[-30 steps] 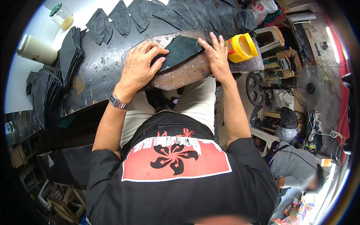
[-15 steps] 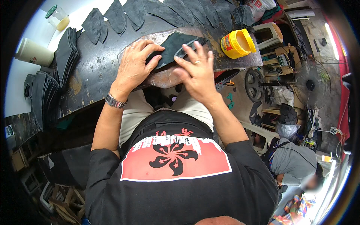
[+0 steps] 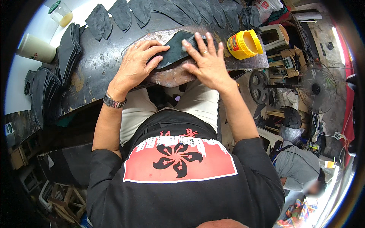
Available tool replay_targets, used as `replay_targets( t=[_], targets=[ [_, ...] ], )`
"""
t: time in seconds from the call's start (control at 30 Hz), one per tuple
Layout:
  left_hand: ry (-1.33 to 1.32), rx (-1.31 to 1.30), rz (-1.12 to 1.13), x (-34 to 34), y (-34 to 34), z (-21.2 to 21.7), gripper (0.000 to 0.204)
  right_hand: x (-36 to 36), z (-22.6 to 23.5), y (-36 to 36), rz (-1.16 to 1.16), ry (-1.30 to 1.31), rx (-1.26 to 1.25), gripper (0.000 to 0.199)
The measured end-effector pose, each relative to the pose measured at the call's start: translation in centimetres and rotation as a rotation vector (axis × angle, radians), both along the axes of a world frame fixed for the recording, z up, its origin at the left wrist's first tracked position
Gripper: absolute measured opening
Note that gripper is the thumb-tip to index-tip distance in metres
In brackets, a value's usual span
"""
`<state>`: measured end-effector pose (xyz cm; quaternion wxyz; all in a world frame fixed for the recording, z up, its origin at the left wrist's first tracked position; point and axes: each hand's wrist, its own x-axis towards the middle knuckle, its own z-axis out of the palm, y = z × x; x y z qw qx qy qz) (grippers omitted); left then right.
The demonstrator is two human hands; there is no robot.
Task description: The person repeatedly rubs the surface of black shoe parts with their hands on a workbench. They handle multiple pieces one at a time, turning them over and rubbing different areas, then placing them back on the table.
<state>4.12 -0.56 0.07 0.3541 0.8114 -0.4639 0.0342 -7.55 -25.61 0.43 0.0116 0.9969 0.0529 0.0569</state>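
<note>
A black leather-like piece [image 3: 173, 53] lies on a worn, brownish board [image 3: 169, 78] at the table's near edge. My left hand [image 3: 137, 65] has its left edge between curled fingers and thumb. Over the right part of the piece, my right hand [image 3: 208, 62] lies with its fingers spread, hiding much of that end. To the right of this hand, a yellow tub [image 3: 236, 45] sits with its mouth turned right. Similar dark cut pieces [image 3: 121, 16] lie in a row along the far side of the table.
Stacks of dark pieces [image 3: 69, 53] stand at the table's left, beside a cream container [image 3: 37, 48] and a glass jar [image 3: 61, 14] with a green lid. Right of the dark table [image 3: 89, 81] are a standing fan [image 3: 316, 89] and cluttered shelves. A person in grey [image 3: 297, 165] is at lower right.
My right hand has shifted slightly right and settled with spread fingers over the piece, covering its curved right end. My left hand keeps its place on the left edge.
</note>
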Motion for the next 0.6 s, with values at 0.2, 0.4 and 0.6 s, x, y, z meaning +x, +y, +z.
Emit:
replay_targets(
  t=[0.2, 0.4, 0.6],
  targets=[
    [-0.013, -0.018, 0.005, 0.0, -0.1, 0.2, 0.032, -0.8, 0.7, 0.5, 0.142, 0.034, 0.533, 0.054],
    [-0.057, -0.004, 0.013, 0.0, -0.1, 0.2, 0.033, 1.4, 0.4, -1.8, -0.134, -0.15, 0.527, 0.066],
    [-0.046, -0.15, 0.071, -0.4, -0.3, -0.2, 0.027, 2.2, -0.5, 0.2, -0.079, -0.086, 0.056, 0.089]
  ],
)
